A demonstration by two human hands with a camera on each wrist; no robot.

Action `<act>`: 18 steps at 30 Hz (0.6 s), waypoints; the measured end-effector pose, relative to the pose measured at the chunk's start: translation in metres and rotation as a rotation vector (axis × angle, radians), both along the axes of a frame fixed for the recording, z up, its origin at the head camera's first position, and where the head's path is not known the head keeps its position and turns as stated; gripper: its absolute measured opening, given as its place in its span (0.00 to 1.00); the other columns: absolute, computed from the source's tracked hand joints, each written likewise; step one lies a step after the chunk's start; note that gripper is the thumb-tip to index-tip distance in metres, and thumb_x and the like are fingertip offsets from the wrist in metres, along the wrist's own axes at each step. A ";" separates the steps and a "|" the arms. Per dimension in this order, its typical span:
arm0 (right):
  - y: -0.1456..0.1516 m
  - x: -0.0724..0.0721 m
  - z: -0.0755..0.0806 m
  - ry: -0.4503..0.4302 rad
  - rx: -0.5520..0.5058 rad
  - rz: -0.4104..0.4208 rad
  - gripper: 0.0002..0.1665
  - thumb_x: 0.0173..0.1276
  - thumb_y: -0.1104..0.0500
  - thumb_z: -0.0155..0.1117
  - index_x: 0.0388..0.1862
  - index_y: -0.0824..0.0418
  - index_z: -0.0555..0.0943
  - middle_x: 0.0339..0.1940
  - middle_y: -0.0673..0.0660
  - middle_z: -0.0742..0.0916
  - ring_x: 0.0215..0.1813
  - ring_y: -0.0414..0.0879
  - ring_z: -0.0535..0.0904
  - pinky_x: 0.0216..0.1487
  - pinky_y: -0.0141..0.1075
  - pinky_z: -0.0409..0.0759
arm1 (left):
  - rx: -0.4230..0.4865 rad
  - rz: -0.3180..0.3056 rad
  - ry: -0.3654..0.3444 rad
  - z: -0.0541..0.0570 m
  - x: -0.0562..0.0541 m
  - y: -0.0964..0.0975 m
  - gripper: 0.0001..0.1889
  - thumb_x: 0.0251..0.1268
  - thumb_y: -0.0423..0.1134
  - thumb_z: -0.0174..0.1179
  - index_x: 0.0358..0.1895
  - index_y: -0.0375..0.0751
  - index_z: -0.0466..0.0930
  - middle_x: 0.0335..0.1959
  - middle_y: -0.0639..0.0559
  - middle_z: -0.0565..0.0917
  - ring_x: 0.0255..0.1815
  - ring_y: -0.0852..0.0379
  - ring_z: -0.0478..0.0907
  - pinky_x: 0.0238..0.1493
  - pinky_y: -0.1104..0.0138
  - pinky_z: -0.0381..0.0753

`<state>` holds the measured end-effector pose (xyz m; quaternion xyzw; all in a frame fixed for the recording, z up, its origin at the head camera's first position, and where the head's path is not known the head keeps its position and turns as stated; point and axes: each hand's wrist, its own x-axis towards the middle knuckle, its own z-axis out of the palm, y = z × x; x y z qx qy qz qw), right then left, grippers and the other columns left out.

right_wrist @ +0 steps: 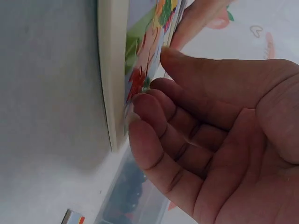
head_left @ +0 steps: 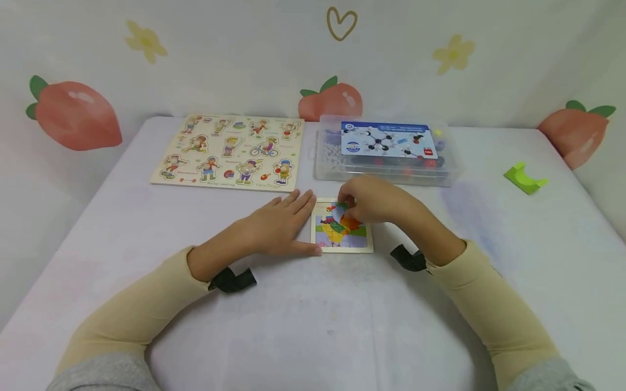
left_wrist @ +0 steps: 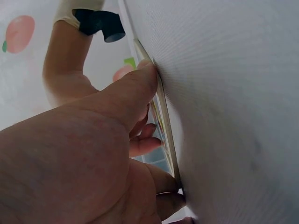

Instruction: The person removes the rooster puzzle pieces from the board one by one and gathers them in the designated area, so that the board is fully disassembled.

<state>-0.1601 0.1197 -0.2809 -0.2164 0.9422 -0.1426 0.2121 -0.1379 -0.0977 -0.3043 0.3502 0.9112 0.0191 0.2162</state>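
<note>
A small square picture puzzle (head_left: 332, 248) with a pale wooden frame and a yellow bird picture lies on the table. Bare wood shows at its upper left corner. My left hand (head_left: 281, 227) lies along its left side, fingers extended, the thumb at the lower left corner and fingertips by the upper left. In the left wrist view, the thumb (left_wrist: 140, 86) rests on the frame's edge. My right hand (head_left: 374, 200) bends over the upper right of the picture. Its loosely bent fingertips (right_wrist: 148, 105) touch the picture; I see no separate piece between thumb and fingers.
Behind the left hand lies a wooden board (head_left: 230, 152) with sports figures. A clear plastic case (head_left: 327, 172) with a molecule label stands just beyond the right hand. A green curved piece (head_left: 525, 178) sits at the far right.
</note>
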 end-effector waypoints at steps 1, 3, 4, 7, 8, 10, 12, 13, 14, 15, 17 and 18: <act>0.000 0.001 -0.001 0.013 0.007 0.007 0.15 0.65 0.60 0.72 0.51 0.63 0.86 0.37 0.55 0.85 0.42 0.51 0.77 0.47 0.40 0.81 | 0.000 0.001 -0.003 -0.001 -0.001 0.001 0.57 0.64 0.74 0.52 0.81 0.37 0.40 0.82 0.45 0.40 0.81 0.42 0.36 0.76 0.45 0.46; 0.000 0.003 -0.003 0.042 0.014 0.015 0.17 0.64 0.59 0.74 0.50 0.63 0.86 0.36 0.54 0.85 0.41 0.51 0.77 0.46 0.40 0.81 | -0.002 0.002 -0.006 -0.002 -0.002 0.003 0.57 0.64 0.74 0.52 0.81 0.38 0.40 0.82 0.45 0.40 0.81 0.42 0.36 0.76 0.45 0.46; -0.001 0.003 -0.004 0.055 0.015 0.018 0.17 0.63 0.59 0.74 0.50 0.63 0.86 0.36 0.54 0.85 0.40 0.50 0.77 0.45 0.40 0.80 | -0.004 0.006 -0.008 -0.002 -0.002 0.002 0.57 0.64 0.74 0.52 0.81 0.38 0.39 0.82 0.45 0.40 0.81 0.43 0.36 0.76 0.46 0.45; -0.004 0.005 -0.006 0.077 0.011 -0.008 0.18 0.63 0.60 0.75 0.50 0.63 0.85 0.37 0.55 0.85 0.40 0.51 0.77 0.46 0.41 0.81 | -0.003 0.007 -0.007 -0.002 -0.002 0.000 0.57 0.64 0.74 0.51 0.81 0.38 0.39 0.82 0.45 0.40 0.81 0.43 0.36 0.76 0.46 0.45; -0.005 0.005 -0.007 0.079 0.009 -0.022 0.18 0.63 0.60 0.75 0.50 0.63 0.84 0.39 0.55 0.85 0.41 0.51 0.77 0.47 0.41 0.81 | -0.001 0.005 -0.006 -0.002 -0.002 0.000 0.56 0.64 0.74 0.51 0.81 0.38 0.39 0.82 0.45 0.40 0.81 0.43 0.35 0.76 0.46 0.45; -0.005 0.005 -0.007 0.084 0.008 -0.043 0.19 0.62 0.60 0.75 0.50 0.63 0.83 0.41 0.56 0.84 0.42 0.51 0.77 0.48 0.42 0.81 | -0.001 0.001 -0.005 -0.003 -0.002 0.000 0.56 0.65 0.74 0.51 0.81 0.38 0.39 0.82 0.45 0.40 0.81 0.43 0.36 0.76 0.46 0.45; -0.005 0.006 -0.007 0.090 0.007 -0.056 0.19 0.61 0.59 0.76 0.49 0.63 0.82 0.42 0.56 0.82 0.43 0.52 0.77 0.48 0.42 0.82 | 0.002 -0.001 -0.005 -0.003 -0.002 0.000 0.56 0.65 0.74 0.51 0.81 0.38 0.39 0.82 0.45 0.40 0.81 0.43 0.36 0.76 0.46 0.45; -0.005 0.006 -0.007 0.090 0.005 -0.063 0.20 0.60 0.59 0.77 0.49 0.63 0.82 0.43 0.56 0.82 0.43 0.52 0.77 0.48 0.42 0.82 | 0.001 -0.002 -0.004 -0.003 -0.002 0.000 0.56 0.65 0.74 0.51 0.81 0.38 0.39 0.82 0.45 0.40 0.81 0.43 0.36 0.76 0.46 0.45; -0.005 0.006 -0.007 0.087 -0.001 -0.070 0.20 0.60 0.59 0.77 0.48 0.63 0.81 0.42 0.56 0.81 0.43 0.52 0.77 0.48 0.42 0.82 | 0.000 -0.005 -0.001 -0.003 -0.002 0.000 0.56 0.65 0.74 0.51 0.81 0.38 0.39 0.82 0.45 0.40 0.81 0.43 0.36 0.76 0.46 0.45; -0.005 0.005 -0.007 0.083 -0.011 -0.077 0.20 0.59 0.59 0.77 0.47 0.62 0.80 0.42 0.56 0.81 0.43 0.53 0.77 0.48 0.42 0.82 | 0.000 -0.007 0.000 -0.002 -0.002 0.000 0.56 0.65 0.74 0.51 0.81 0.37 0.39 0.82 0.44 0.40 0.81 0.42 0.36 0.76 0.45 0.46; -0.005 0.004 -0.006 0.066 -0.038 -0.088 0.19 0.60 0.60 0.77 0.47 0.61 0.79 0.41 0.56 0.82 0.43 0.53 0.77 0.48 0.42 0.81 | 0.000 -0.009 0.002 -0.002 -0.001 0.000 0.56 0.65 0.73 0.51 0.81 0.37 0.39 0.82 0.44 0.40 0.81 0.42 0.35 0.76 0.45 0.46; -0.004 0.003 -0.006 0.056 -0.056 -0.089 0.18 0.61 0.61 0.76 0.47 0.61 0.79 0.41 0.56 0.82 0.43 0.52 0.77 0.48 0.42 0.81 | -0.001 -0.010 0.004 -0.001 -0.001 0.000 0.56 0.65 0.73 0.51 0.81 0.37 0.39 0.82 0.44 0.40 0.81 0.42 0.35 0.76 0.45 0.46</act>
